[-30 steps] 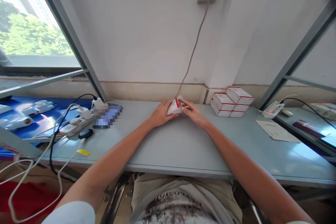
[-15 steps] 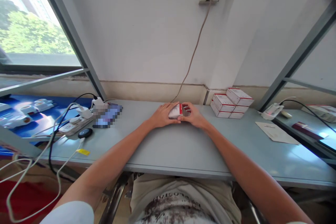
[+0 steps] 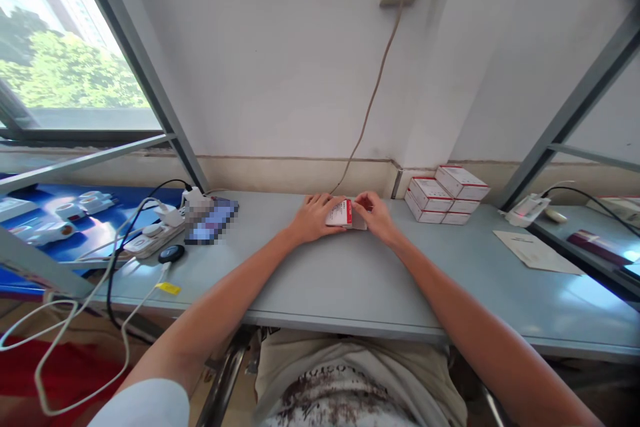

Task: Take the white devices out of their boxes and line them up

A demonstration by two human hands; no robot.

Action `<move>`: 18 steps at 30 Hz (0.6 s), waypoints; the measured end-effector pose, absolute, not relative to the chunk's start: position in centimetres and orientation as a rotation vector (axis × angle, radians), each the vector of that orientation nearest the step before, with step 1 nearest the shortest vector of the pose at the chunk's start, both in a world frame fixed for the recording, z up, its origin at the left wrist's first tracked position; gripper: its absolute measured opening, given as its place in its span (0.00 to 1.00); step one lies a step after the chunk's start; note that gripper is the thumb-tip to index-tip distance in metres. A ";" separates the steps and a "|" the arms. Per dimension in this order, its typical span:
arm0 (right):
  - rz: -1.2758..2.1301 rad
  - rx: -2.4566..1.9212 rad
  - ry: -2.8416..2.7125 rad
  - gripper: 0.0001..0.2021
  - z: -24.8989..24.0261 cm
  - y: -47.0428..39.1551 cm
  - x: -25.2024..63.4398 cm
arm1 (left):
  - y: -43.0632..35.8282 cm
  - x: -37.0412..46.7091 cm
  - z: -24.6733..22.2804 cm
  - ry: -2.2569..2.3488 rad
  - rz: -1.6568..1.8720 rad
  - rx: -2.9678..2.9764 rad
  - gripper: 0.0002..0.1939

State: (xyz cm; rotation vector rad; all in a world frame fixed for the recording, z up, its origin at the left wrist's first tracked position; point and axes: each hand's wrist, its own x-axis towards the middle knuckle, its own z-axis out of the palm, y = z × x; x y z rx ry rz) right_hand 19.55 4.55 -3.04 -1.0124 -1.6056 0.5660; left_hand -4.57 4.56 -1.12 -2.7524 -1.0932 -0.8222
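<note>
A small white box with a red band and dark print (image 3: 339, 213) rests on the grey table in front of me. My left hand (image 3: 313, 219) is wrapped round its left side, thumb along the near edge and fingers over the far side. At the right end of the box, a greyish flap (image 3: 359, 219) sticks out. My right hand (image 3: 375, 215) is closed at this flap, with thumb and forefinger pinched together at its upper edge. The other right fingers curl behind and are partly hidden.
Several white-and-red boxes (image 3: 446, 195) are stacked to the right by the wall. Beyond them lie a paper sheet (image 3: 536, 252) and a white adapter (image 3: 526, 209). On the left are a phone (image 3: 213, 220), a power strip (image 3: 150, 240), a black round device (image 3: 171, 253) and loose cables.
My right thumb has left the near corner of the box, and the fingers have drawn together at the flap. More of the red band and flap shows. The view has shifted slightly.
</note>
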 end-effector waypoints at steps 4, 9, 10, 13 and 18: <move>0.472 -1.053 -1.698 0.13 -3.1 4.5 19.5 | 4.9 -4.7 -0.8 -1.109 -0.830 -2.615 0.41; 0.662 -0.926 -1.812 0.11 -3.1 4.1 19.1 | 4.8 -5.0 0.1 -1.115 -0.875 -2.564 0.36; 0.690 -0.914 -1.825 0.11 -3.1 4.1 19.0 | 4.8 -5.0 0.2 -1.097 -0.862 -2.541 0.36; 0.741 -0.922 -1.826 0.09 -3.3 4.2 18.8 | 4.8 -5.1 0.1 -0.998 -0.788 -2.416 0.35; 0.556 -1.076 -1.873 0.07 -3.9 4.7 18.7 | 4.9 -4.8 -0.5 -0.844 -0.696 -2.281 0.34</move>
